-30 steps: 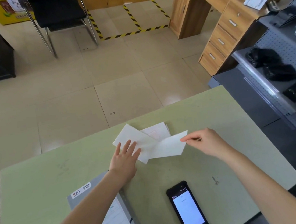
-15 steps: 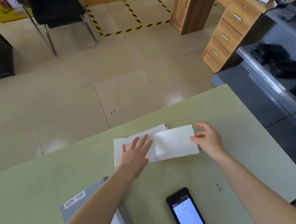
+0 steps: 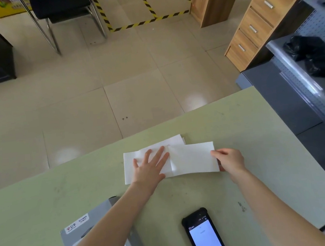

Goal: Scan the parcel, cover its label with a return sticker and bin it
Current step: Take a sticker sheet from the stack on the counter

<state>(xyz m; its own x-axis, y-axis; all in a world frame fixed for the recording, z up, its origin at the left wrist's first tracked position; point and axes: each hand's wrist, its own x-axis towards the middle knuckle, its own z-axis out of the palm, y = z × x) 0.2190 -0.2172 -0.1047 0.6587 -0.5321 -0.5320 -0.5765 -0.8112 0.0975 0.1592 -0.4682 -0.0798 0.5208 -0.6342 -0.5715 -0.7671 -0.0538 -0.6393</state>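
White return sticker sheets (image 3: 191, 159) lie overlapped in the middle of the green table (image 3: 260, 142). My left hand (image 3: 151, 165) presses flat on the left sheet, fingers spread. My right hand (image 3: 228, 160) pinches the right edge of the right sheet. The grey parcel (image 3: 92, 226) with a small white brand label sits at the near left, partly hidden under my left forearm. A black handheld scanner (image 3: 206, 236) with a lit screen lies face up at the near edge.
Beyond the table is tiled floor with yellow-black tape (image 3: 147, 21) and a black chair (image 3: 61, 11). A wooden drawer desk (image 3: 257, 20) stands at the right. A grey perforated shelf (image 3: 315, 56) holding black bags borders the table's right side.
The sheets went from a crossed fan to lying flat and side by side. My left hand spread flat on the left sheet; my right hand shifted right to grip the right sheet's edge.
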